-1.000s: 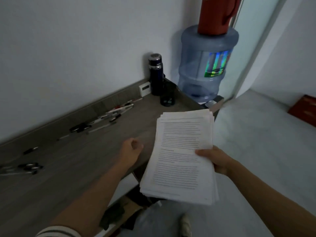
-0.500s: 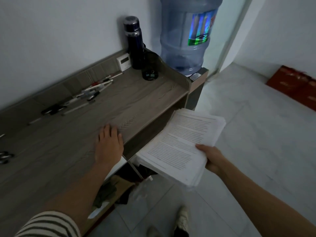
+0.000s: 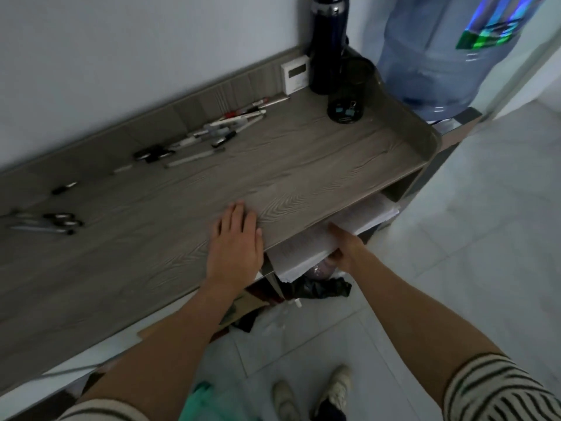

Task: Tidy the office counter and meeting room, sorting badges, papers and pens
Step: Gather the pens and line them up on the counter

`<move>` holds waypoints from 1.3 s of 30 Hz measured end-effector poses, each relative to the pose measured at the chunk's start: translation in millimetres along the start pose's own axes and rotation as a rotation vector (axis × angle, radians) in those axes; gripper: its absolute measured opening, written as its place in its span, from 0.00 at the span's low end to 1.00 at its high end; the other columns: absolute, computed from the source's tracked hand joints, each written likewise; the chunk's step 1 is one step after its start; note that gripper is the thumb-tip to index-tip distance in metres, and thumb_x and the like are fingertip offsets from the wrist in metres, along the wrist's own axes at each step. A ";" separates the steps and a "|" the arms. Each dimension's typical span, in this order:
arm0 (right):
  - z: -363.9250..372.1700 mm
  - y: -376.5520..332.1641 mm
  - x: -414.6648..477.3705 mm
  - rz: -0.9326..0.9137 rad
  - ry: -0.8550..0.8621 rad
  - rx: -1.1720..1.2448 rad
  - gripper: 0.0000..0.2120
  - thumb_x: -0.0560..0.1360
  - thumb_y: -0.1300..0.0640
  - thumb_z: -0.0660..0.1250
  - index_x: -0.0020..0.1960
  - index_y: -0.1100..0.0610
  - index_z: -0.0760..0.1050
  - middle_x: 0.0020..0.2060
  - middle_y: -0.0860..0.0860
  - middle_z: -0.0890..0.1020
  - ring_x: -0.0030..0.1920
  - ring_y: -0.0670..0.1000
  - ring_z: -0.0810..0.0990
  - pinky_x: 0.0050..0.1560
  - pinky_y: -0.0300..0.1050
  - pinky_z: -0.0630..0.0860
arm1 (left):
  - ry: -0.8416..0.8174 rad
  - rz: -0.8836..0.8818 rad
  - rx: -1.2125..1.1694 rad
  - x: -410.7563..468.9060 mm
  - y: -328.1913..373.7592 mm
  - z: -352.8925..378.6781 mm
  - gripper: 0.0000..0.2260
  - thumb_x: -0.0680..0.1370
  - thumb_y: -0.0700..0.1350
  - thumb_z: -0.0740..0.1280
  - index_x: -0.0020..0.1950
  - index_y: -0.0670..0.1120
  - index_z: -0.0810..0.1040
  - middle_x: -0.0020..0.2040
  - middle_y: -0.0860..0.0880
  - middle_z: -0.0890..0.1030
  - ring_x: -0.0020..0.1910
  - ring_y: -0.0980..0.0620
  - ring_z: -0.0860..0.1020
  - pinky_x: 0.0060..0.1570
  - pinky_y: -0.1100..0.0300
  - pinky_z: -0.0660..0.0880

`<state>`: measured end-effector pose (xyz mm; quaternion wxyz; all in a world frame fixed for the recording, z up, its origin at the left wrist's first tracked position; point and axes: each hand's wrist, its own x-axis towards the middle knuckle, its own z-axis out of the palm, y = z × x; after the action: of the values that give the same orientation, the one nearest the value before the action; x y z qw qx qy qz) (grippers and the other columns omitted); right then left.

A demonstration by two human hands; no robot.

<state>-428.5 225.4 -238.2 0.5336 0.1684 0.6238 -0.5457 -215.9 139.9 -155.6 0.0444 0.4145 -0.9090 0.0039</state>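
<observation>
L hand (image 3: 235,244) is lying flat on worktop (image 3: 303,165), grip spread. R hand (image 3: 346,253) grip is pinching paper stack (image 3: 306,250), half tucked under worktop's front edge; pens (image 3: 212,138) lying along back.

Much of the paper stack (image 3: 306,253) lies hidden under the desk (image 3: 303,165) top, its print too blurred to read; beyond the desk, the water jug (image 3: 440,56) is cut off at the top.

It was an office: a wood-grain desk (image 3: 303,171) strewn with pens (image 3: 212,138) at 11 o'clock, a clip-holding cup (image 3: 349,95) and water-cooler bottle (image 3: 434,56) at 1 o'clock, printed papers (image 3: 300,253) shelved beneath.
</observation>
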 end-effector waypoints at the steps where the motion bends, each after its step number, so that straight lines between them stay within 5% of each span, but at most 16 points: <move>1: -1.6 -1.8 -2.5 0.018 -0.018 -0.033 0.17 0.71 0.50 0.75 0.49 0.60 0.72 0.36 0.55 0.77 0.30 0.52 0.79 0.31 0.44 0.78 | -0.005 -0.001 0.005 -0.2 0.5 0.0 0.21 0.81 0.50 0.49 0.67 0.41 0.70 0.70 0.38 0.70 0.69 0.40 0.68 0.65 0.44 0.67; 4: -9.7 -5.4 -3.4 0.029 -0.057 -0.124 0.13 0.74 0.56 0.71 0.54 0.61 0.73 0.44 0.58 0.79 0.42 0.56 0.80 0.40 0.49 0.80 | -0.013 -0.013 0.005 -0.4 0.6 0.1 0.21 0.81 0.50 0.49 0.69 0.41 0.69 0.71 0.39 0.68 0.71 0.41 0.67 0.67 0.44 0.66; 8: -3.4 -13.8 2.9 0.002 -0.040 -0.065 0.15 0.75 0.70 0.65 0.61 0.68 0.72 0.42 0.59 0.79 0.39 0.56 0.79 0.28 0.45 0.80 | -0.007 -0.022 -0.012 -1.1 1.7 1.3 0.21 0.82 0.49 0.50 0.70 0.42 0.68 0.72 0.40 0.67 0.72 0.41 0.65 0.67 0.44 0.65; 12: 19.8 -23.7 12.4 -0.007 -0.021 -0.151 0.04 0.77 0.69 0.64 0.50 0.63 0.73 0.43 0.59 0.77 0.40 0.55 0.78 0.38 0.49 0.79 | -0.007 -0.032 -0.025 -1.5 1.7 1.8 0.21 0.82 0.50 0.49 0.70 0.42 0.68 0.72 0.41 0.67 0.72 0.42 0.64 0.68 0.45 0.64; 15: 27.9 -30.6 16.9 -0.007 -0.012 -0.282 0.05 0.79 0.66 0.61 0.55 0.62 0.71 0.40 0.58 0.77 0.37 0.54 0.77 0.44 0.50 0.80 | -0.004 -0.034 -0.032 -1.0 1.8 1.3 0.21 0.81 0.50 0.49 0.69 0.42 0.69 0.72 0.41 0.68 0.72 0.42 0.65 0.69 0.45 0.64; 18: 26.2 -34.5 13.3 -0.019 -0.016 -0.419 0.05 0.81 0.61 0.60 0.54 0.63 0.70 0.36 0.60 0.79 0.34 0.55 0.78 0.38 0.47 0.81 | 0.006 -0.027 -0.036 -1.3 1.6 1.7 0.21 0.81 0.49 0.49 0.69 0.42 0.70 0.71 0.41 0.68 0.71 0.43 0.65 0.69 0.45 0.64; 21: 11.4 -29.0 8.4 -0.089 0.031 -0.509 0.12 0.76 0.56 0.69 0.49 0.66 0.76 0.36 0.60 0.83 0.30 0.55 0.80 0.37 0.49 0.81 | -0.005 -0.020 -0.059 -0.4 0.8 1.4 0.21 0.81 0.50 0.49 0.68 0.42 0.70 0.71 0.41 0.68 0.71 0.42 0.65 0.69 0.44 0.64; 24: -15.4 -15.1 3.8 -0.209 0.078 -0.689 0.19 0.65 0.48 0.75 0.48 0.62 0.79 0.39 0.59 0.85 0.34 0.57 0.84 0.39 0.55 0.83 | -0.030 -0.026 -0.125 -0.9 0.4 -1.7 0.22 0.81 0.51 0.48 0.68 0.42 0.70 0.72 0.41 0.68 0.72 0.42 0.65 0.69 0.45 0.63; 26: -31.3 -4.2 11.6 -0.356 0.103 -0.869 0.22 0.59 0.40 0.69 0.44 0.56 0.80 0.40 0.56 0.85 0.39 0.58 0.85 0.42 0.56 0.83 | -0.051 -0.019 -0.191 -0.7 -2.4 -8.0 0.23 0.81 0.53 0.48 0.68 0.43 0.71 0.72 0.41 0.67 0.72 0.42 0.64 0.70 0.46 0.62; 31: -6.9 0.3 -99.4 -0.774 0.109 -1.247 0.10 0.74 0.46 0.65 0.48 0.51 0.80 0.41 0.46 0.80 0.42 0.49 0.78 0.43 0.42 0.74 | -0.071 -0.099 -0.292 -23.2 -29.4 -28.0 0.12 0.81 0.46 0.59 0.59 0.43 0.76 0.59 0.45 0.75 0.57 0.46 0.73 0.56 0.53 0.71; 39: 98.7 20.1 -184.3 -1.042 -0.115 -1.374 0.11 0.76 0.47 0.66 0.53 0.53 0.80 0.44 0.48 0.82 0.46 0.50 0.80 0.49 0.47 0.77 | -0.124 -0.313 -0.303 -109.3 -132.9 -86.9 0.14 0.81 0.45 0.58 0.64 0.43 0.74 0.58 0.43 0.78 0.54 0.44 0.77 0.54 0.53 0.73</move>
<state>-296.1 216.1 -75.4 0.2295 -0.5268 0.7853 -0.2306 -37.7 138.8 -82.2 0.0502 0.5385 -0.8248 -0.1650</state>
